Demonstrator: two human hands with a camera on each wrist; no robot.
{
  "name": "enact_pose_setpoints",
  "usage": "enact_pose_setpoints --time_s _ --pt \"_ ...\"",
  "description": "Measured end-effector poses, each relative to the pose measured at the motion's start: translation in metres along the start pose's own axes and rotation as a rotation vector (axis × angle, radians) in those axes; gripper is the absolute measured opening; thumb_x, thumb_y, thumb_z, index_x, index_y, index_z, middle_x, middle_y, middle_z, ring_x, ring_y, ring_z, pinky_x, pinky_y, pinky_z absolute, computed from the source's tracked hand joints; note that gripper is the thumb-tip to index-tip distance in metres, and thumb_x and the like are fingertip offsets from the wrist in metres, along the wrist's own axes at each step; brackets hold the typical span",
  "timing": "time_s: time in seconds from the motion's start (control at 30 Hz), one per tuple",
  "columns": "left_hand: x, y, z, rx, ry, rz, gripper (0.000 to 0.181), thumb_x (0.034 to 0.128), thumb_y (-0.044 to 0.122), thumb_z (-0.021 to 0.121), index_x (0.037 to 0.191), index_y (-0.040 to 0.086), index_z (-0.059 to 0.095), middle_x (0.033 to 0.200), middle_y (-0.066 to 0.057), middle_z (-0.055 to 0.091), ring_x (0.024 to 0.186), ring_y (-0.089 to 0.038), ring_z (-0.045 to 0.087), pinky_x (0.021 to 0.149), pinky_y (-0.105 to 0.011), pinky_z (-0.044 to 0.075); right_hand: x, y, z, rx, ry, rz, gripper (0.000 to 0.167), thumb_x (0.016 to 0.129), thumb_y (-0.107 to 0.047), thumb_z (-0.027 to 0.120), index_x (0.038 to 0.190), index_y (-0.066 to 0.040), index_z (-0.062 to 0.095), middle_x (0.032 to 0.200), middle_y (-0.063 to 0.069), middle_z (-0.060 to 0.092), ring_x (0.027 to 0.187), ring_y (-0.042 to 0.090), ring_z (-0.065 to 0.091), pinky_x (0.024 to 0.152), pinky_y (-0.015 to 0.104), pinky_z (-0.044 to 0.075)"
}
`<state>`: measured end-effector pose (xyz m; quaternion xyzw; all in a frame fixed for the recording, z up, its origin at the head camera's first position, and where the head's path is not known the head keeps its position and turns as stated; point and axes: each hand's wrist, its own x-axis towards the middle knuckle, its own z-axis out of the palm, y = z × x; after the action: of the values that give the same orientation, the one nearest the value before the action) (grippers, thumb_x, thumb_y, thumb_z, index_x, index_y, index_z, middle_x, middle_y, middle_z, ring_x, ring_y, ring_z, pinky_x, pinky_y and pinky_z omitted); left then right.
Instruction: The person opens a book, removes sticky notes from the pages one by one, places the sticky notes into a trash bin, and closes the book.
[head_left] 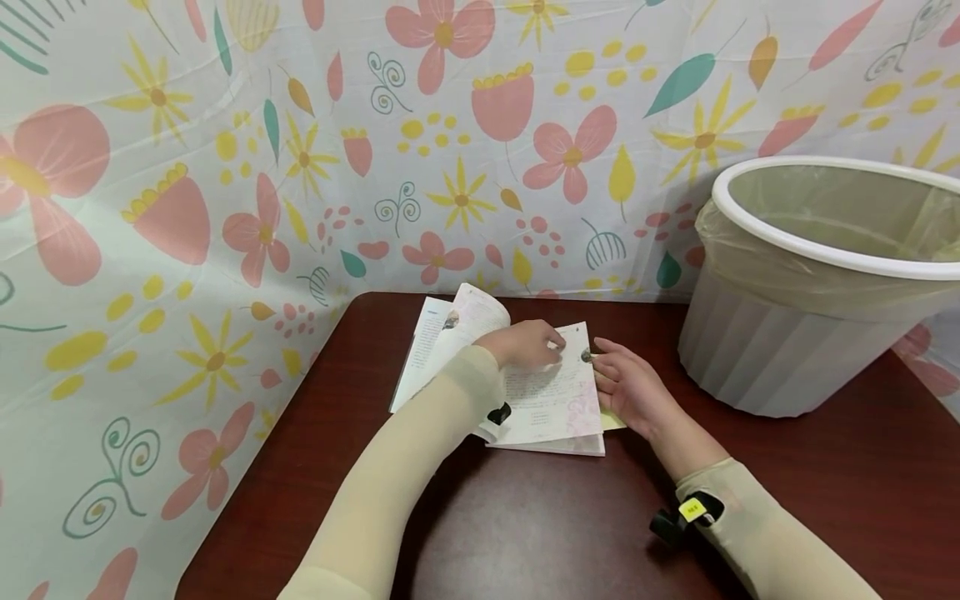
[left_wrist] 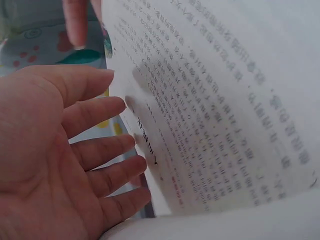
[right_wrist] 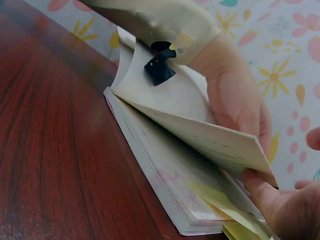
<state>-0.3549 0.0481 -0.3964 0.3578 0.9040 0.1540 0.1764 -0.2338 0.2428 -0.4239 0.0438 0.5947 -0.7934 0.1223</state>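
An open book (head_left: 551, 392) with printed pages lies on the table, its left-hand pages (head_left: 480, 312) curling up. My left hand (head_left: 525, 343) is over the right-hand page; in the left wrist view its fingers (left_wrist: 102, 155) are extended, with tips at the page's edge. At the book's right edge is my right hand (head_left: 633, 387), its fingers loosely extended. In the right wrist view, the right thumb (right_wrist: 257, 190) touches the edge of a raised bunch of pages (right_wrist: 200, 137). A yellow slip of paper (right_wrist: 215, 200) sticks out beneath those pages.
A grey waste bin (head_left: 765, 358) with a white rim and a plastic liner stands on the dark red-brown table (head_left: 510, 525), right of the book. Behind and to the left hangs a flower-patterned cloth (head_left: 465, 225). Both wrists carry small black cameras (head_left: 667, 525).
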Motion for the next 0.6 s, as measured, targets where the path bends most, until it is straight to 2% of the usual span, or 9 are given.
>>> enact_pose_setpoints --time_s 0.17,0.3,0.37,0.47,0.53,0.6 --pt "-0.008 0.001 -0.009 -0.044 -0.006 0.006 0.045 0.103 0.038 0.059 0.145 0.023 0.061 0.151 0.003 0.058 0.144 -0.017 0.05 0.119 -0.034 0.04 -0.001 -0.002 0.002 0.04 -0.007 0.004 0.073 0.109 -0.02 0.042 0.167 -0.021 -0.002 0.167 0.021 0.022 0.114 0.013 0.066 0.092 0.031 0.057" --pt "-0.017 0.002 -0.015 -0.049 -0.036 0.026 0.048 0.1032 0.041 0.058 0.148 0.023 0.058 0.155 0.003 0.055 0.146 -0.018 0.047 0.12 -0.035 0.039 -0.002 -0.005 0.005 0.046 -0.013 0.004 0.071 0.11 -0.023 0.039 0.167 -0.02 -0.003 0.171 0.02 0.018 0.121 0.014 0.063 0.093 0.03 0.056" --pt "-0.022 0.001 -0.017 -0.044 -0.047 0.028 0.05 0.1036 0.043 0.057 0.15 0.024 0.056 0.156 0.004 0.053 0.147 -0.017 0.046 0.121 -0.035 0.037 -0.003 -0.007 0.007 0.042 -0.024 0.001 0.07 0.111 -0.025 0.038 0.167 -0.019 -0.003 0.172 0.02 0.015 0.134 0.02 0.056 0.094 0.03 0.055" --pt "-0.031 -0.001 -0.021 -0.042 -0.07 0.038 0.053 0.1043 0.045 0.055 0.153 0.024 0.052 0.159 0.005 0.05 0.148 -0.017 0.045 0.122 -0.036 0.036 -0.003 -0.009 0.012 0.05 -0.048 0.003 0.069 0.112 -0.03 0.036 0.167 -0.019 -0.004 0.173 0.019 0.009 0.151 0.03 0.035 0.095 0.029 0.054" --pt "-0.037 -0.003 -0.022 -0.053 -0.082 0.042 0.055 0.1044 0.046 0.055 0.154 0.025 0.05 0.16 0.005 0.049 0.149 -0.017 0.044 0.123 -0.036 0.035 -0.002 -0.011 0.017 0.059 -0.067 0.005 0.069 0.112 -0.033 0.035 0.167 -0.02 -0.005 0.173 0.018 0.007 0.156 0.033 0.024 0.095 0.028 0.054" --pt "-0.044 -0.006 -0.023 -0.062 -0.087 0.053 0.055 0.1045 0.046 0.054 0.155 0.025 0.049 0.16 0.005 0.048 0.15 -0.017 0.043 0.123 -0.037 0.034 -0.001 -0.012 0.023 0.057 -0.085 0.008 0.069 0.112 -0.037 0.033 0.167 -0.021 -0.005 0.173 0.017 0.006 0.156 0.033 0.022 0.094 0.028 0.053"
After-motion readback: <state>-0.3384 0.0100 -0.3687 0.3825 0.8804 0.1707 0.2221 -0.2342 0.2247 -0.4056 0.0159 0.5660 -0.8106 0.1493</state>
